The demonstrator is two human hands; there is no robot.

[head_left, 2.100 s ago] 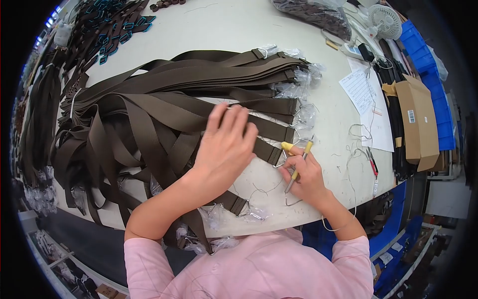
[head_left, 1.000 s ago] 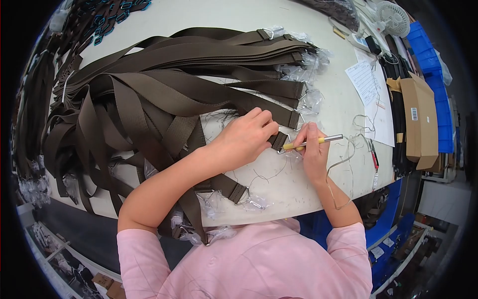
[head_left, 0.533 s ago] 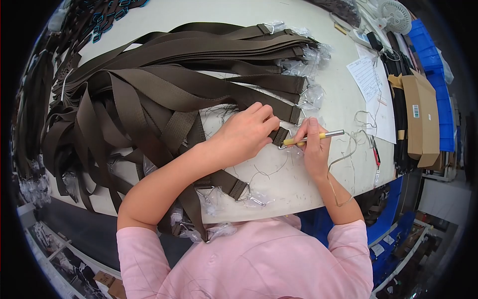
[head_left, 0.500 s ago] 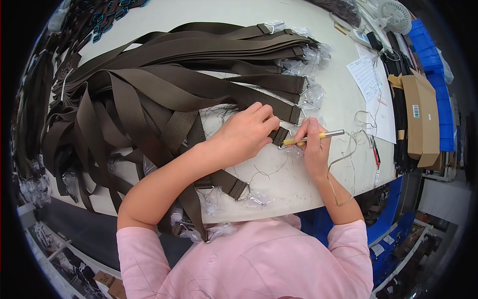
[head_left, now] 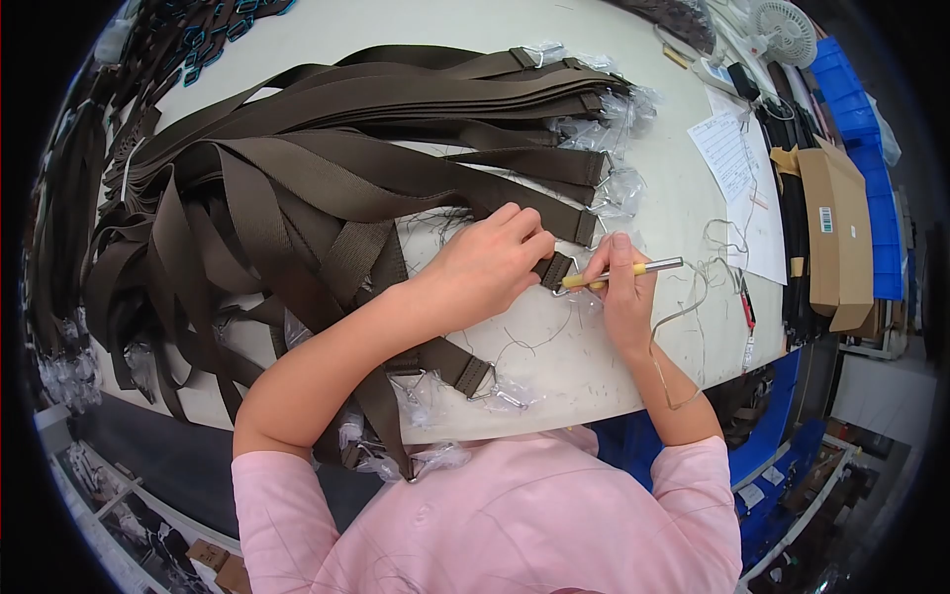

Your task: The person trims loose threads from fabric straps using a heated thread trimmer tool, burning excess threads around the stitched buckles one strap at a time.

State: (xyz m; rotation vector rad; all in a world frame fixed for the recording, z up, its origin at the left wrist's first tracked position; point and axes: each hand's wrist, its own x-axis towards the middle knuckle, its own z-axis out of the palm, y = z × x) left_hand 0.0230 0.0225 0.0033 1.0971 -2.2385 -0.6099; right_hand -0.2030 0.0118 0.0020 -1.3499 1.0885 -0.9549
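My left hand (head_left: 503,255) is closed on a dark brown strap, whose stitched end (head_left: 556,270) shows just right of the fingers. A metal ring sits at that end. My right hand (head_left: 621,287) pinches a yellow pen-like tool with a metal shaft (head_left: 661,265); its yellow end lies beside the strap's ring. A yellow covering on a right finger is mostly hidden. Many more brown straps (head_left: 327,168) spread across the white table (head_left: 554,366), their metal ends wrapped in clear plastic (head_left: 621,191).
Papers (head_left: 727,158), a loose cord (head_left: 701,297) and a red-and-black tool (head_left: 747,305) lie to the right. Beyond them stand a cardboard box (head_left: 839,238), blue bins (head_left: 859,148) and a white fan (head_left: 782,33). Straps with blue-edged buckles (head_left: 208,40) are at the back left.
My left hand has moved from lying spread over the straps to gripping one near its end. The right hand has turned its tool from steep to nearly level. Lately both hands hold almost still.
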